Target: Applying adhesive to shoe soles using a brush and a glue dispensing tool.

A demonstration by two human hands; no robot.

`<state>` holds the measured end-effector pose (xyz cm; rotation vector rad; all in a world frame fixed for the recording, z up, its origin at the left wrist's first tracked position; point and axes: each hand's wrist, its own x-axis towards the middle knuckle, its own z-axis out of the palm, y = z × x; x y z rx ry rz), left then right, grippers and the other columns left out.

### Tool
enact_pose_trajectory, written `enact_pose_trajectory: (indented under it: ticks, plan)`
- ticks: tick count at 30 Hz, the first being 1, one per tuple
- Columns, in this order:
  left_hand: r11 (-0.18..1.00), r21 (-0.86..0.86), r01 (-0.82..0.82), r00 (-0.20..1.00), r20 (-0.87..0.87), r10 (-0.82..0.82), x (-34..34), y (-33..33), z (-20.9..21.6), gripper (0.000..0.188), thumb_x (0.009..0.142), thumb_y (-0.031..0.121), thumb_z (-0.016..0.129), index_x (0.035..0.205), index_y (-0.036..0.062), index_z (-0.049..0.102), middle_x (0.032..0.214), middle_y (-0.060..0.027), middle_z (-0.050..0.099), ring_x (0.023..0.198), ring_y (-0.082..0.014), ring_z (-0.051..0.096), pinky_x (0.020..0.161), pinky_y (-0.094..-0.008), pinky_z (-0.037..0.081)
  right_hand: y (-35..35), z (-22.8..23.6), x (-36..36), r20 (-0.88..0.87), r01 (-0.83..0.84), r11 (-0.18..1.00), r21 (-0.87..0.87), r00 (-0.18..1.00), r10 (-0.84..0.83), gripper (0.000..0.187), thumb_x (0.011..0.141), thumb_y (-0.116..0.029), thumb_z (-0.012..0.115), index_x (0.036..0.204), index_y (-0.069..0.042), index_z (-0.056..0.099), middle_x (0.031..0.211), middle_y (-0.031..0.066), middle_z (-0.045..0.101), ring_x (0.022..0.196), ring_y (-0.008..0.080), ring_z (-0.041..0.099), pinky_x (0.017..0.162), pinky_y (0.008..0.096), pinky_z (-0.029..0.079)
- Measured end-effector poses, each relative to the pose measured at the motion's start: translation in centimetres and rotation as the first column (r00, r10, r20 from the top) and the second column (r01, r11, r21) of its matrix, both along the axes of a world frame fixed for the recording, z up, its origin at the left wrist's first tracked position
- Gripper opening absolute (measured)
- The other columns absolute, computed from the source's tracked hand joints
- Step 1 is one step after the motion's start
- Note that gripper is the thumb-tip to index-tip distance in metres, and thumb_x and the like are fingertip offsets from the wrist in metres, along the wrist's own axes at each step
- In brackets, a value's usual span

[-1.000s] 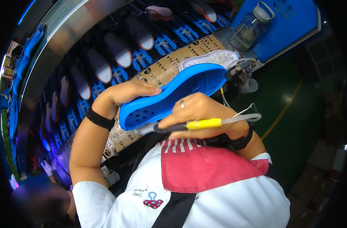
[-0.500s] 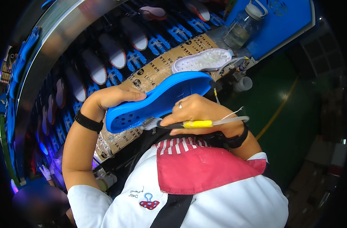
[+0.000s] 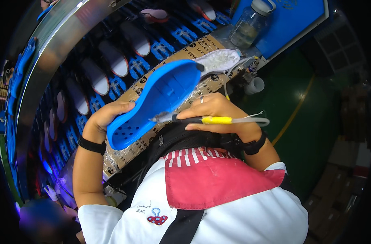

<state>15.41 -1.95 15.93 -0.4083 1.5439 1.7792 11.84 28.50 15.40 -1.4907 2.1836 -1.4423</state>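
1. In front of the wearer's white shirt [image 3: 250,213] hangs a red apron flap [image 3: 218,179], with a striped band along its upper edge.
2. Above the apron, the right hand [image 3: 214,107], with a ring on one finger, pinches a brush [image 3: 214,120] between thumb and fingers. Its handle is black and yellow, and a clear tube [image 3: 250,121] runs from its back end.
3. To the left, the left hand [image 3: 108,116] grips the edge of a blue shoe sole [image 3: 161,93], thumb over the rim.
4. Between the hands, the sole is held tilted, hollow side showing, its perforated end at lower left. The bristles are at its hollow; whether they touch, I cannot tell.
5. Beneath and beyond lies printed cardboard [image 3: 209,84]. On it is a white sole [image 3: 224,61] containing pale, lumpy material, partly hidden by the blue one.
6. Farther right are a white cup [image 3: 255,84] and a clear bottle [image 3: 250,28] with a white lid.
7. Behind the cardboard stand rows of dark shoe forms [image 3: 114,59] with pale ends, among blue pieces [image 3: 161,49].
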Motion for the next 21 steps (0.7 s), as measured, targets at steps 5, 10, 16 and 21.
enact_pose_trajectory:
  ticks: [5,10,16,21]
  plan:
    - [0.879,0.35,-0.324,0.938,-0.001,0.346,2.4,-2.9,-9.5,0.05,0.094,0.028,0.052,0.136,0.0038,0.04,0.13,-0.013,0.052,0.112,-0.022,0.057,0.096,-0.0384,0.047,0.0,-0.6,-0.2,0.195,-0.093,0.995,0.026,0.977,0.086,0.028,0.075,-0.019,0.075,0.099,-0.004,0.07,0.081,0.0125,0.068,0.072,0.0262,0.065,0.067,0.0311,0.05]
    - [0.552,0.713,-0.431,0.673,-0.153,0.723,3.5,-0.8,-12.4,0.056,0.095,0.04,0.046,0.137,0.0036,0.038,0.138,-0.0193,0.042,0.127,-0.0374,0.041,0.105,-0.0597,0.03,0.1,-1.7,-0.7,0.145,0.056,0.994,-0.095,0.989,-0.041,0.029,0.073,-0.014,0.076,0.099,-0.004,0.07,0.081,0.0131,0.068,0.07,0.0227,0.065,0.065,0.0289,0.049]
    - [0.389,0.775,-0.497,0.793,0.224,0.566,5.4,0.7,-14.5,0.089,0.085,0.069,0.034,0.142,0.0012,0.028,0.14,-0.0284,0.035,0.126,-0.0479,0.038,0.091,-0.0677,0.039,-0.6,-0.9,-0.6,0.228,0.144,0.984,-0.102,0.967,-0.117,0.027,0.075,-0.011,0.075,0.1,-0.002,0.068,0.08,0.0111,0.067,0.069,0.0177,0.063,0.064,0.0264,0.048]
    - [0.329,0.799,-0.504,0.817,0.316,0.483,5.8,1.7,-15.5,0.088,0.084,0.068,0.035,0.142,0.0021,0.029,0.132,-0.0294,0.043,0.119,-0.0488,0.046,0.082,-0.0621,0.049,-1.3,0.2,-0.3,0.375,0.33,0.936,-0.126,0.889,-0.263,0.022,0.077,-0.006,0.07,0.098,0.0,0.066,0.08,0.009,0.067,0.069,0.0093,0.06,0.062,0.0247,0.047]
